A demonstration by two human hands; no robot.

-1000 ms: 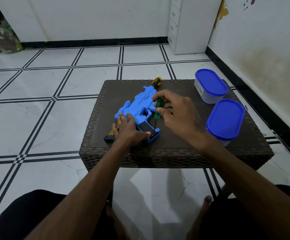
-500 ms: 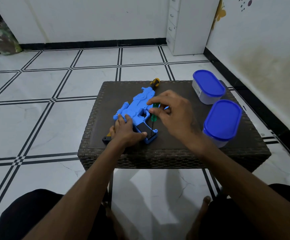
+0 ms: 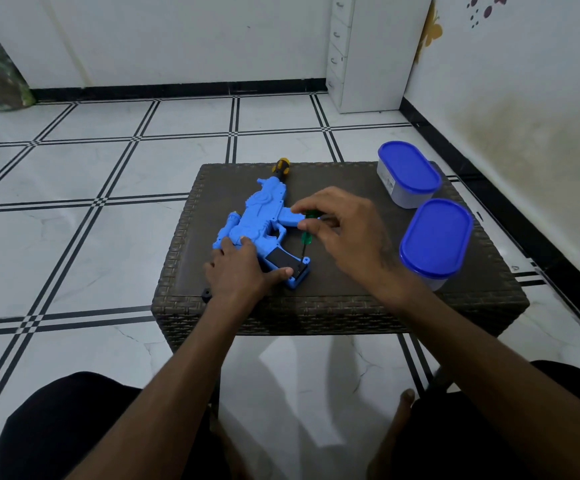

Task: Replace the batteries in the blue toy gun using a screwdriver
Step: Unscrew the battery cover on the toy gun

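Note:
The blue toy gun lies flat on the dark wicker table, its yellow and black muzzle pointing away from me. My left hand rests on the gun's rear and grip, thumb against the black panel on the grip. My right hand pinches the green handle of a small screwdriver. The screwdriver stands nearly upright, its tip on the bottom end of the grip.
Two white tubs with blue lids stand on the table's right side, one at the far corner and one nearer. A small black part lies by the left front edge. White drawers stand against the far wall.
My view has shifted slightly. Both hands stay on the gun and screwdriver, and the fingers of my right hand have shifted a little on the green handle.

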